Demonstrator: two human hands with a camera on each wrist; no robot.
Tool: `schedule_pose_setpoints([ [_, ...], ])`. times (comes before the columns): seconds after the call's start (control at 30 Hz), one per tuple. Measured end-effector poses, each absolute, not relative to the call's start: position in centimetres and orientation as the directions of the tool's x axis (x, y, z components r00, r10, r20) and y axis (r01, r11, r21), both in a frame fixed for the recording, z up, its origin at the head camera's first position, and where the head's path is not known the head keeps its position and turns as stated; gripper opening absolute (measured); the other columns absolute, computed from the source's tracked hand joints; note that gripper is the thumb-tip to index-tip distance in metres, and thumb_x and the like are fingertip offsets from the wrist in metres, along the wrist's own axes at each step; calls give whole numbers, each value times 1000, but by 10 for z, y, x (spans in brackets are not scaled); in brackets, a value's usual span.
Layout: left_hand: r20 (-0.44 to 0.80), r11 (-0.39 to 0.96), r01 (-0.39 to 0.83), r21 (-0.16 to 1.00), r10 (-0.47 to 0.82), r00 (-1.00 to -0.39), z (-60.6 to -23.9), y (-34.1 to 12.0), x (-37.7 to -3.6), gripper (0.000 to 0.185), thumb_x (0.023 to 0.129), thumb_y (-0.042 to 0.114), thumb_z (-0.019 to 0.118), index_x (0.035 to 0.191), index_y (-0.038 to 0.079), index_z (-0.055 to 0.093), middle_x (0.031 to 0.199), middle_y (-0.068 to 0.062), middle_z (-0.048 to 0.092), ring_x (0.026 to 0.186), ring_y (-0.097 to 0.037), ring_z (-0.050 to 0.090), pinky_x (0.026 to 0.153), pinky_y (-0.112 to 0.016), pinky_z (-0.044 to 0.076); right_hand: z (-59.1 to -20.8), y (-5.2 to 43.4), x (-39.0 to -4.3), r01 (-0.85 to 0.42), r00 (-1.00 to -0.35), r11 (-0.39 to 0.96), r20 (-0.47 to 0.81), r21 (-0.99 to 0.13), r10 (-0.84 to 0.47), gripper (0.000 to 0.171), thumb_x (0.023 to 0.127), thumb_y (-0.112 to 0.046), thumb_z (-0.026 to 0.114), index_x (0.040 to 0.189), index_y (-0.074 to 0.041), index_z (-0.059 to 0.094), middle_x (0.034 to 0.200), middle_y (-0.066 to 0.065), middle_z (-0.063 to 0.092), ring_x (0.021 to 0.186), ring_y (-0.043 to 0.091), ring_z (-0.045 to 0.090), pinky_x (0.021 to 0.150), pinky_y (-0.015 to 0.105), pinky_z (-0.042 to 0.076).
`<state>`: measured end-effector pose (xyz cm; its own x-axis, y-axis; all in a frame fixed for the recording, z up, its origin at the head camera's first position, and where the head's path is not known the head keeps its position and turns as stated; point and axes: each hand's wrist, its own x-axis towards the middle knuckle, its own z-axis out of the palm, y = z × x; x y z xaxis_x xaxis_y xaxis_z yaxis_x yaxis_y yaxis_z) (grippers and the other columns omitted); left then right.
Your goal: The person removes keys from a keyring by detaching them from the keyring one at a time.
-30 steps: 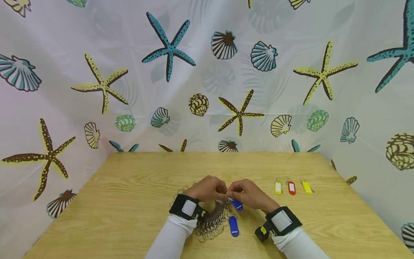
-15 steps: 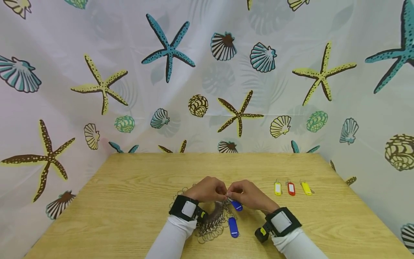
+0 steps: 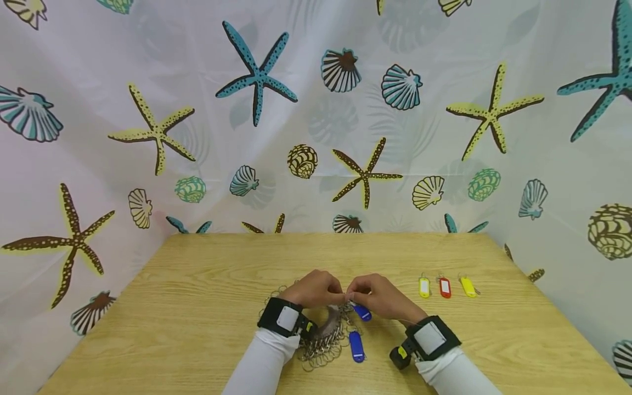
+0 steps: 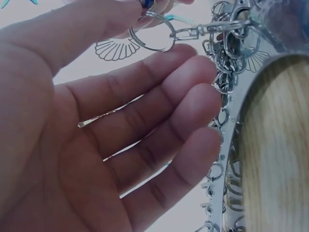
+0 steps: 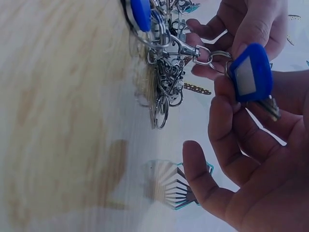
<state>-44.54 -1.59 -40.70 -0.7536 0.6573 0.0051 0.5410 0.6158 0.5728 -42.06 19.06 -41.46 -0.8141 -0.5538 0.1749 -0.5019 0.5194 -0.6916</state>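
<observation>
Above the near middle of the wooden counter (image 3: 197,307), the right hand (image 3: 380,299) pinches a blue plastic key tag (image 5: 249,73) whose small steel split ring (image 4: 152,33) the left hand (image 3: 316,289) pinches, apparently mid-way joining it to a heap of metal rings and clasps (image 3: 323,337); three tagged ones (image 3: 445,286) lie finished to the right, another blue tag (image 3: 356,346) waits.

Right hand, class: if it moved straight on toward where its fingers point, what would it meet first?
The right hand points left toward the left hand; their fingertips nearly meet over the split ring of the blue key tag, so it would probably meet that ring and the left fingertips first.
</observation>
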Motion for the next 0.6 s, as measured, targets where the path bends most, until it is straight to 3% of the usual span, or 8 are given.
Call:
schedule_pose_setpoints([
  [0.6, 23, 607, 583, 539, 682, -731, -407, -15, -445, 16, 92, 27, 67, 93, 13, 75, 80, 7, 67, 68, -3, 58, 63, -21, 48, -418, 190, -420, -496, -819, 525, 172, -692, -548, 13, 97, -12, 58, 91, -13, 70, 81, -1, 64, 68, 11, 54, 62, 26, 45],
])
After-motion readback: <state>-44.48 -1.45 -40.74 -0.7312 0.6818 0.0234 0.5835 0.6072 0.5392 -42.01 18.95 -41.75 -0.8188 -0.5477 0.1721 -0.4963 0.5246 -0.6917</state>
